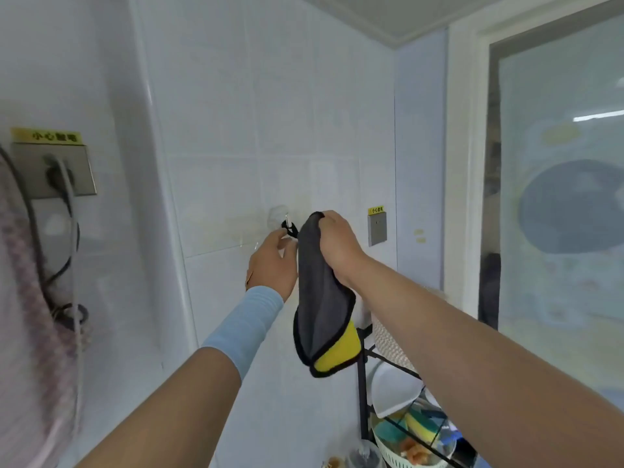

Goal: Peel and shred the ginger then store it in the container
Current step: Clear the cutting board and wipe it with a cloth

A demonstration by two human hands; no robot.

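Head view, facing a pale blue tiled wall (236, 113). The right hand (337, 244) is closed in a pinch on the top edge of a dark grey microfibre cloth with black binding and a yellow reverse face (322, 312), which hangs free below the grip; holding it by 1 upper corner lets the rest drop clear and brings its black hanging loop (291, 228) level with the clear adhesive wall hook with a metal prong (283, 216). The left hand (270, 265), wrist covered by a light blue sleeve (243, 327), is part open with fingers curled loosely near the loop and hook; whether it touches either cannot be told; it holds nothing firmly. Judgement: the cloth is being hung on, or lifted off, the hook, a side step to the task; which of the 2 cannot be decided here. A black wire rack (363, 383) at lower right carries white dishes and sponges. Neither ginger nor container is identifiable in view; peeling and shredding cannot be assessed.
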